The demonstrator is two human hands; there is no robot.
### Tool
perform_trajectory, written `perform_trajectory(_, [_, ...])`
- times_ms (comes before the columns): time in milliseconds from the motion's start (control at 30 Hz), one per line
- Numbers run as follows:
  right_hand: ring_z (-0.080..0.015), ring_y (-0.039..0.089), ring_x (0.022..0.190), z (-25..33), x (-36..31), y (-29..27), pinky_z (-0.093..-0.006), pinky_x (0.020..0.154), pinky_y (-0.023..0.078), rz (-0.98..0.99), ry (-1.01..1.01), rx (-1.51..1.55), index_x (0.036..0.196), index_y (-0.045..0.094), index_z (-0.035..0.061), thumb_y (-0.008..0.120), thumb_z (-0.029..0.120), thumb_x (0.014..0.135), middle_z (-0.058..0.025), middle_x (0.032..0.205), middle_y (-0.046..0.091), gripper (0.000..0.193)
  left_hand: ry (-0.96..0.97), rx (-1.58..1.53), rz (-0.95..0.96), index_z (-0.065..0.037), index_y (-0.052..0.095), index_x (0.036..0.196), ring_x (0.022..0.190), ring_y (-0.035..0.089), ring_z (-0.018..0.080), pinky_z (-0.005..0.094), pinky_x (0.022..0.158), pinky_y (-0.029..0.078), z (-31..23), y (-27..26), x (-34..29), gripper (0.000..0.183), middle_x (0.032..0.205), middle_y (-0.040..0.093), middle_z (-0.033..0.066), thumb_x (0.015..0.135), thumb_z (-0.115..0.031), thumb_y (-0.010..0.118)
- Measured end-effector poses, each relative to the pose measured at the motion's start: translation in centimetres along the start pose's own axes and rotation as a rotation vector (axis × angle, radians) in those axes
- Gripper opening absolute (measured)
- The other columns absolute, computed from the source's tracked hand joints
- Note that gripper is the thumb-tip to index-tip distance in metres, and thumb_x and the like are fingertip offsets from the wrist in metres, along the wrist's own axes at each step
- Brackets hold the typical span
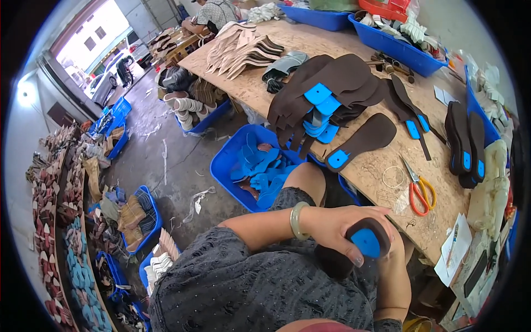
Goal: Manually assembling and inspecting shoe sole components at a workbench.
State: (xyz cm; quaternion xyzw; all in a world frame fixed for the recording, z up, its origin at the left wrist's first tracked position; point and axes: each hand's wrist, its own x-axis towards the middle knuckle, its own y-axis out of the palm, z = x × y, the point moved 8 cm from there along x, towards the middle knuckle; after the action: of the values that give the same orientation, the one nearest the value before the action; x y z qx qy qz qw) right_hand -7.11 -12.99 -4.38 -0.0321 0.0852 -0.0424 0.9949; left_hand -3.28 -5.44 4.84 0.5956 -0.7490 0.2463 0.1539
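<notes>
Close to my body, both hands grip a dark brown shoe insole piece point(333, 262) with a blue heel patch. It is bent or stacked; I cannot tell how many layers there are. My left hand point(334, 226), below a pale green bangle point(297, 220), closes over it with the thumb on its near side. On the other side is my right hand point(391, 248), its fingers mostly hidden behind the piece. Ahead on the wooden table lie a single brown insole point(369, 137) with a blue patch and a large fanned pile of brown insoles point(340, 77).
Orange-and-red-handled scissors point(419, 193) lie at the table's right, near stacked insoles point(464, 141). A blue tub point(220, 166) of blue pieces stands on the floor left of the table. Shelves of shoe parts point(61, 221) line the left wall. Another person point(217, 15) sits at the far end.
</notes>
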Motion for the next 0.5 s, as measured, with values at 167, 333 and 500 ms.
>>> perform_trajectory(167, [-0.0135,0.060,0.089,1.6,1.4,0.4,-0.0295,0.081,0.048,-0.095,-0.188,0.652,0.103,0.063,-0.0012,0.078,0.012,0.071,-0.0057,0.096,0.064,0.037,-0.323,-0.360,-0.334,-0.004,0.060,0.101,0.099,0.055,0.0131,0.0370,0.104,0.033,4.2,-3.0,-3.0,0.037,0.102,0.060,0.0029,0.074,-0.023,0.077])
perform_trajectory(333, [-0.0185,0.062,0.088,3.8,0.2,-3.3,-0.0294,0.081,0.048,-0.494,-0.421,0.166,0.097,0.066,-0.0055,0.067,-0.001,0.078,-0.0102,0.097,0.065,0.020,-0.151,-0.342,-0.688,-0.003,0.055,0.109,0.095,0.055,0.0095,0.0274,0.084,0.047,4.0,-5.8,-3.6,0.026,0.102,0.058,0.0022,0.086,-0.008,0.066])
perform_trajectory(500, [-0.0245,0.063,0.087,5.4,-1.5,-0.6,-0.0314,0.079,0.049,-0.766,-0.546,-0.495,0.103,0.064,-0.0061,0.064,-0.006,0.080,-0.0142,0.097,0.065,0.023,-0.084,-0.155,-0.810,-0.001,0.050,0.116,0.090,0.052,0.0119,0.0284,0.084,0.044,2.6,-5.7,-3.1,0.036,0.098,0.057,0.0029,0.087,-0.015,0.066])
